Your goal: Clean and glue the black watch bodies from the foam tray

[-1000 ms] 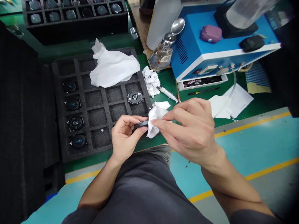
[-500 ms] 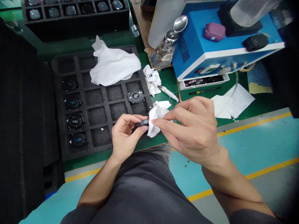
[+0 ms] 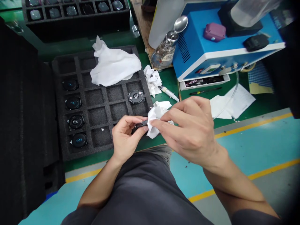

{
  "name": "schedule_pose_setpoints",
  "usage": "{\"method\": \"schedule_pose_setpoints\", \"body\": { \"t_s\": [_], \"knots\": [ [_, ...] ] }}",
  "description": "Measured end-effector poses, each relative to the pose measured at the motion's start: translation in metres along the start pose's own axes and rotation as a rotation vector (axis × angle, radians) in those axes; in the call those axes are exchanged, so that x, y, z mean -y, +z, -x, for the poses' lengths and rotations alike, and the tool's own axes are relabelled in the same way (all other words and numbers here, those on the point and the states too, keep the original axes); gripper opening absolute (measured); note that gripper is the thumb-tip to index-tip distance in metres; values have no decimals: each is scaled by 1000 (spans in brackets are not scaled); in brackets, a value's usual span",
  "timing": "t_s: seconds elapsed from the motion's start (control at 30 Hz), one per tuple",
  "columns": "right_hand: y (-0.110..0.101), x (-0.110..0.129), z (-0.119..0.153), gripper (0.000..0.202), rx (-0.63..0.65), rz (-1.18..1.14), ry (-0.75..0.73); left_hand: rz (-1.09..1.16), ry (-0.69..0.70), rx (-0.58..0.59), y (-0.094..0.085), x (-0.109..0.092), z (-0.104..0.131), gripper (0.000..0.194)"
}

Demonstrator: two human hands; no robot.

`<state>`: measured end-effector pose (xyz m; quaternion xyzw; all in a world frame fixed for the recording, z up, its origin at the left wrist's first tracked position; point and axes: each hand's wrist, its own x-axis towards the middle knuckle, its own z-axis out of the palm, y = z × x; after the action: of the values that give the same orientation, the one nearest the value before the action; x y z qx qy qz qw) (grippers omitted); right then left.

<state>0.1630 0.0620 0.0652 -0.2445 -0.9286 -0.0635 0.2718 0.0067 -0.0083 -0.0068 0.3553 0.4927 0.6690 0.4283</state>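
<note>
Between its thumb and fingers, my left hand [image 3: 125, 136] holds a round black watch body [image 3: 141, 124] edge-on. My right hand [image 3: 191, 129] pinches a crumpled white tissue [image 3: 153, 125], which touches the right end of the watch body. Behind both hands lies a black foam tray [image 3: 84, 151] with square compartments. Several watch bodies stand in its left column, one of them the lowest watch [image 3: 79, 140]. A single watch [image 3: 136, 97] sits in a right-hand compartment, back side up. Across the tray's far part is a large white cloth [image 3: 114, 67].
Right of the tray are crumpled tissue [image 3: 152, 79], a syringe [image 3: 170, 93] and a glass bottle [image 3: 163, 54]. A blue machine [image 3: 201, 34] stands at the back right, with a pen [image 3: 205, 91] before it. Another foam tray [image 3: 77, 22] is at the back left.
My right hand and the tissue have shifted slightly left against the watch body. My left hand keeps its hold, almost unmoved.
</note>
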Motion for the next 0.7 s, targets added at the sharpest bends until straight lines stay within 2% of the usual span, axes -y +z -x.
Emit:
{"method": "schedule_pose_setpoints", "body": {
  "t_s": [0.17, 0.27, 0.33, 0.43, 0.7],
  "knots": [
    [1, 3, -1, 17, -47, -113, -3, -41, 32, -8, 2, 2, 2, 17],
    [-3, -7, 7, 14, -81, -176, 96, -16, 88, -31, 3, 3, 2, 21],
    [-7, -16, 16, 16, -94, -147, 165, -63, 140, -42, 2, 3, 1, 25],
    [-11, -25, 27, 17, -102, -40, 212, -120, 204, -56, 1, 4, 1, 18],
    [-4, -6, 17, 15, -51, 1, 145, -51, 143, -59, 2, 3, 2, 21]
  ]
}}
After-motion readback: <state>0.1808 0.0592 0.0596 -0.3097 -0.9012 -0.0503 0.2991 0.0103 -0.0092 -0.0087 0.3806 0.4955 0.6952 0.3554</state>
